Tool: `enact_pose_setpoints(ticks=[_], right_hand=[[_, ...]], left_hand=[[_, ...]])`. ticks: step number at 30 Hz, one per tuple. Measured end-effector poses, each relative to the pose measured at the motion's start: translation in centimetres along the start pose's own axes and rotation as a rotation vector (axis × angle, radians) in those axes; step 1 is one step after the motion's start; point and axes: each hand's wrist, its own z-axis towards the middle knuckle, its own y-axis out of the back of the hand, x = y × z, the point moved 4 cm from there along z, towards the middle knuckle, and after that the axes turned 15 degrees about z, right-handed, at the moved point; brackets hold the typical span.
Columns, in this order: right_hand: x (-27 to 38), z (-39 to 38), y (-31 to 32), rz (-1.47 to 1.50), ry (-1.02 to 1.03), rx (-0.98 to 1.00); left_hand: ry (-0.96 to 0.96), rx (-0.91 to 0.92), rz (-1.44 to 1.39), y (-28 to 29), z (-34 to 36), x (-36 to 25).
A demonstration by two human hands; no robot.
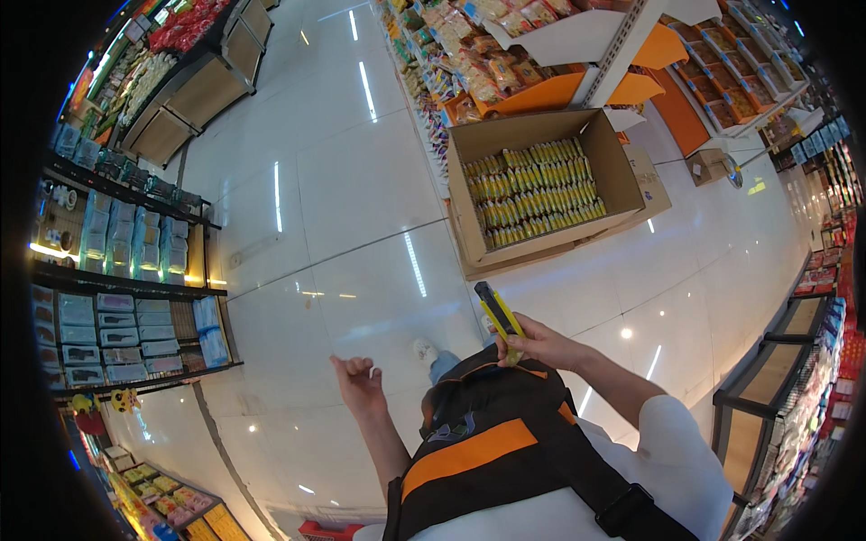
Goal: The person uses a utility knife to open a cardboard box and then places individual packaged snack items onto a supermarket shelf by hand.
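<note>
My right hand (523, 343) grips a yellow-and-black box cutter (501, 316) over the black-and-orange bag (469, 460) on my front. Its dark end points up and away from me. To the left of the bag, my left hand (361, 383) is raised with loosely curled fingers apart, holding nothing. Ahead of my hands, an open cardboard box (621, 180) sits on the floor, packed with rows of small yellow-green packets (532, 189). Its flattened or folded cardboard edge (654, 194) shows beside and beneath it.
Shelving of packaged food (505, 54) stands just behind the box, with orange display trays (722, 81) to its right. Black racks of boxed goods (126, 334) line the left side, a produce counter (189, 95) farther back. More shelving (785, 370) runs along the right. Tiled floor (316, 198) lies between.
</note>
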Motion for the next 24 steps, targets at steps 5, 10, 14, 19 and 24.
enact_pose_setpoints(ticks=[5, 10, 14, 19, 24], right_hand=[[-3.2, 3.2, -3.7, -0.021, 0.093, -0.004], [-8.9, 3.5, -4.9, -0.35, 0.111, -0.07], [-16.1, 3.9, -0.7, -0.668, 0.029, -0.127], [-13.5, 7.3, -4.0, -0.693, 0.295, -0.106], [-13.1, 7.5, -3.5, -0.756, 0.244, -0.085]], left_hand=[[-0.1, 0.442, 0.426, -7.8, 1.2, -3.6], [-0.19, 0.856, 0.805, -9.5, 1.8, -3.5], [-0.061, 0.834, 0.743, -7.1, 2.9, -3.2], [0.011, 0.779, 0.792, -3.8, 4.7, -2.6], [-0.029, 0.651, 0.734, -0.2, 6.1, -3.4]])
